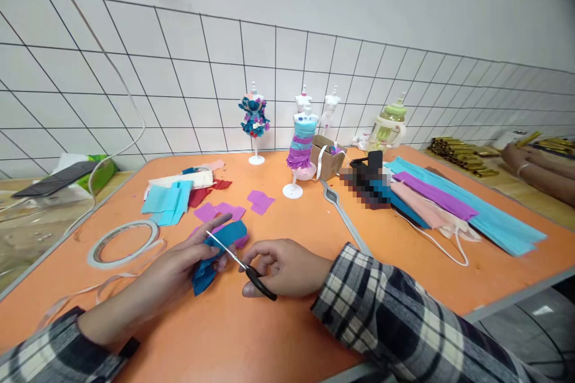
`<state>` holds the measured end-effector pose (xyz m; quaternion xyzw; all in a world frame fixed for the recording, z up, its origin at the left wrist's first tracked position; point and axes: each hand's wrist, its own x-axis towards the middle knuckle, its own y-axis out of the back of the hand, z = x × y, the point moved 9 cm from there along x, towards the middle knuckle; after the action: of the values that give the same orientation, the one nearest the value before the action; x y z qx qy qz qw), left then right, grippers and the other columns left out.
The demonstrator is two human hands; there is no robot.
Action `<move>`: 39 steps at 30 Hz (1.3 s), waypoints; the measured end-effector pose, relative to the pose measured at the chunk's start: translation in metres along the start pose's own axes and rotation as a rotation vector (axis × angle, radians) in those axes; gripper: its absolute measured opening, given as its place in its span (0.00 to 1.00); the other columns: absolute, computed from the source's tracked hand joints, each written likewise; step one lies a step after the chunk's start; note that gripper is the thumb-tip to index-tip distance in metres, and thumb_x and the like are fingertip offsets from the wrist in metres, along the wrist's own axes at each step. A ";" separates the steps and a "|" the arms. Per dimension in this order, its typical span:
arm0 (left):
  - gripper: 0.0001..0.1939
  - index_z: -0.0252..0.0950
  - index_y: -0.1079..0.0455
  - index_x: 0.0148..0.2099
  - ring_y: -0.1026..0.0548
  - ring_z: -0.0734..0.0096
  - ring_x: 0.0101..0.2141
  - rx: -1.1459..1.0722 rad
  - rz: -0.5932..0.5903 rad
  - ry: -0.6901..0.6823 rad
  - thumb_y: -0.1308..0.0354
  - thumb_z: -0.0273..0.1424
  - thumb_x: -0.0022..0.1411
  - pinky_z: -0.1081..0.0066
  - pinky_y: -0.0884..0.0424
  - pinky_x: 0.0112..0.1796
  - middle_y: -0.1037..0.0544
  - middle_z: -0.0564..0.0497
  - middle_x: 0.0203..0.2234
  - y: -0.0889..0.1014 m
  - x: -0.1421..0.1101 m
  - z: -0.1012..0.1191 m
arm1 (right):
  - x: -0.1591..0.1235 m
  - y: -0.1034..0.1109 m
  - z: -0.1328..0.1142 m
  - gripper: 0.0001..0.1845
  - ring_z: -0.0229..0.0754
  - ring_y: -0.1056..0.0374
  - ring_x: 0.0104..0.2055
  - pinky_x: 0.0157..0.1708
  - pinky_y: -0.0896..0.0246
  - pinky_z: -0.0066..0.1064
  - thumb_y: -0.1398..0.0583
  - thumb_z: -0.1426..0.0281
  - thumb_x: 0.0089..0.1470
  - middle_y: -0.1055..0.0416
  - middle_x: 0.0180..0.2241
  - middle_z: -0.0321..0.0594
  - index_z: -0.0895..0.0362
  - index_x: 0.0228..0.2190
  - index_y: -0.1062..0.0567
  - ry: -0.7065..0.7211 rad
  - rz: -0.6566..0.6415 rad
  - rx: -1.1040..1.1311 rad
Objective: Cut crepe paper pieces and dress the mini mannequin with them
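My left hand (186, 260) holds a piece of dark teal crepe paper (233, 231), pinched with its index finger stretched out above. In my right hand (283, 266) is a pair of scissors (257, 282) with black handles, its blades pointing up and left across the teal paper. Whether the blades are cutting into it I cannot tell. Purple paper pieces (220, 211) lie just behind my left hand, one more purple piece (260, 201) farther right. Light blue paper pieces (168, 200) and dark red scraps (202, 194) are stacked at the back left.
A roll of white tape (123, 243) lies at left. Small dress forms stand behind, one in teal (254, 114), one in blue and purple (300, 143). A cardboard box (330, 158), a bottle (389, 125) and long paper strips (471, 209) are rightward. Another person's hand (516, 158) is far right.
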<state>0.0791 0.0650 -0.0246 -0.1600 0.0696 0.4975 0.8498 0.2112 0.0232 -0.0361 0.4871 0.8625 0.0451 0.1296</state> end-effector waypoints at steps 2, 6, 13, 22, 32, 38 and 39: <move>0.40 0.43 0.43 0.69 0.22 0.60 0.36 -0.031 0.029 0.009 0.36 0.29 0.55 0.66 0.26 0.38 0.20 0.49 0.34 0.002 0.000 0.001 | 0.000 0.001 0.000 0.27 0.29 0.42 0.23 0.24 0.47 0.22 0.28 0.59 0.42 0.35 0.25 0.28 0.55 0.42 0.27 0.000 0.012 0.030; 0.37 0.45 0.39 0.67 0.20 0.63 0.39 -0.046 0.124 -0.097 0.34 0.29 0.56 0.72 0.25 0.36 0.18 0.46 0.46 0.014 0.001 0.014 | -0.002 0.001 -0.005 0.28 0.31 0.41 0.26 0.26 0.47 0.23 0.29 0.54 0.44 0.35 0.28 0.29 0.55 0.42 0.29 0.043 -0.007 0.123; 0.46 0.58 0.55 0.71 0.31 0.56 0.60 -0.047 0.153 -0.206 0.36 0.29 0.58 0.69 0.25 0.48 0.24 0.51 0.57 0.010 -0.007 0.033 | 0.000 0.000 0.008 0.27 0.32 0.42 0.27 0.26 0.49 0.23 0.29 0.53 0.43 0.36 0.26 0.29 0.54 0.40 0.26 -0.011 -0.028 -0.003; 0.48 0.60 0.53 0.70 0.29 0.47 0.58 -0.234 0.033 -0.040 0.39 0.24 0.53 0.52 0.26 0.52 0.32 0.51 0.64 -0.002 -0.006 0.009 | -0.004 -0.002 -0.002 0.28 0.29 0.44 0.23 0.24 0.49 0.22 0.29 0.54 0.44 0.36 0.26 0.29 0.55 0.44 0.25 0.033 -0.057 0.059; 0.48 0.59 0.48 0.68 0.33 0.48 0.61 -0.129 -0.129 0.028 0.38 0.24 0.49 0.54 0.31 0.55 0.29 0.56 0.61 -0.004 -0.006 0.000 | -0.002 -0.004 -0.004 0.27 0.30 0.42 0.24 0.23 0.47 0.22 0.28 0.57 0.43 0.33 0.26 0.30 0.55 0.43 0.25 0.054 -0.067 0.062; 0.22 0.50 0.31 0.55 0.23 0.63 0.37 0.035 -0.013 -0.040 0.34 0.33 0.58 0.70 0.25 0.35 0.20 0.53 0.38 0.014 0.000 0.009 | -0.001 0.009 -0.006 0.30 0.30 0.41 0.23 0.24 0.46 0.23 0.27 0.56 0.41 0.34 0.25 0.28 0.54 0.44 0.25 0.086 0.084 0.064; 0.17 0.48 0.29 0.50 0.25 0.66 0.33 0.071 0.029 -0.052 0.34 0.36 0.59 0.71 0.26 0.32 0.22 0.54 0.34 0.020 0.001 0.011 | -0.001 0.012 -0.006 0.29 0.30 0.41 0.24 0.25 0.47 0.23 0.27 0.55 0.41 0.34 0.25 0.28 0.54 0.44 0.25 0.089 0.122 0.049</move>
<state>0.0621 0.0787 -0.0186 -0.1156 0.0673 0.5111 0.8490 0.2203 0.0284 -0.0278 0.5392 0.8370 0.0534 0.0764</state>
